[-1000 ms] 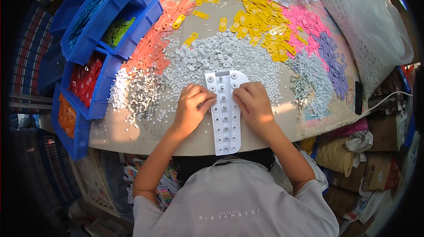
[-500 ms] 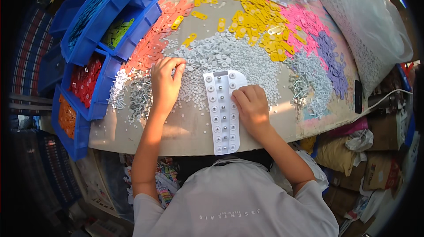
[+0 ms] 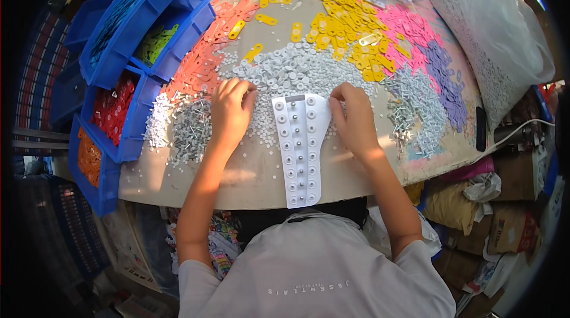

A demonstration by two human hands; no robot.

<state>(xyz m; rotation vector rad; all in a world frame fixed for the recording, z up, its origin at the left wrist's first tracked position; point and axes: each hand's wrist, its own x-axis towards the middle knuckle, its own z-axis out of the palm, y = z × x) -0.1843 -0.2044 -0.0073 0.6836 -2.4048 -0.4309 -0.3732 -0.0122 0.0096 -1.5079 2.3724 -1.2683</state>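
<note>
A white plastic board (image 3: pixel 326 122) lies lengthwise on the table in front of me. Round white washer-like pieces sit in a column along each side, and small silver studs line the strip between them. Left of the board, my left hand (image 3: pixel 233 110) is over the edge of a heap of small white round pieces (image 3: pixel 285 66), its fingers curled together. My right hand (image 3: pixel 356 117) reaches into the heap's right side, just beyond the board's upper right edge, with thumb and fingers closed. Whatever either hand pinches is too small to make out.
Yellow (image 3: pixel 344 21), pink (image 3: pixel 401 27), purple (image 3: pixel 442 75) and coral tabs (image 3: pixel 196 63) ring the heap. Metal rivets (image 3: pixel 193 125) lie left, more rivets (image 3: pixel 421 116) right. Blue bins (image 3: pixel 107 190) stand left; a full plastic bag (image 3: pixel 487 33) leans right beside a dark phone-like slab (image 3: pixel 481 129).
My right hand has left the board's right edge and moved up and right to the white pieces. My left hand has shifted slightly right and down, still by the heap.
</note>
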